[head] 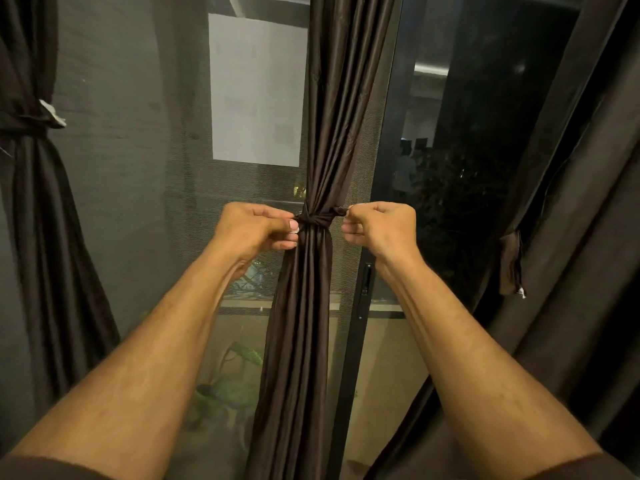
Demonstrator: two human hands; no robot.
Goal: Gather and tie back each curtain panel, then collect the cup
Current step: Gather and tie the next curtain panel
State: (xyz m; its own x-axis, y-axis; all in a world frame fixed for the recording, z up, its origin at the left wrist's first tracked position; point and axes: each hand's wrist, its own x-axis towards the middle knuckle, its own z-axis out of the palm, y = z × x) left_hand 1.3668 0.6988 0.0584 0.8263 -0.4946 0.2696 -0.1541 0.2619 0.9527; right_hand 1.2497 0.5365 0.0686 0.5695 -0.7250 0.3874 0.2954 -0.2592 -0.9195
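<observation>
A dark brown curtain panel [325, 133] hangs in the middle, gathered tight at a knotted tie-back band [314, 219]. My left hand [256, 226] pinches the band's left end right beside the knot. My right hand [379, 223] pinches the band's right end, a little apart from the curtain. At the far left a second curtain panel [34, 188] is cinched by its own band [24, 124]. A third panel [571, 220] hangs loose on the right, its tie-back strap [512, 263] dangling. No cup is in view.
Behind the curtains is a mesh screen door [138, 150] and a dark sliding glass door with a black frame and handle [366, 278]. Green plants [221, 386] show low down through the screen. It is dark outside.
</observation>
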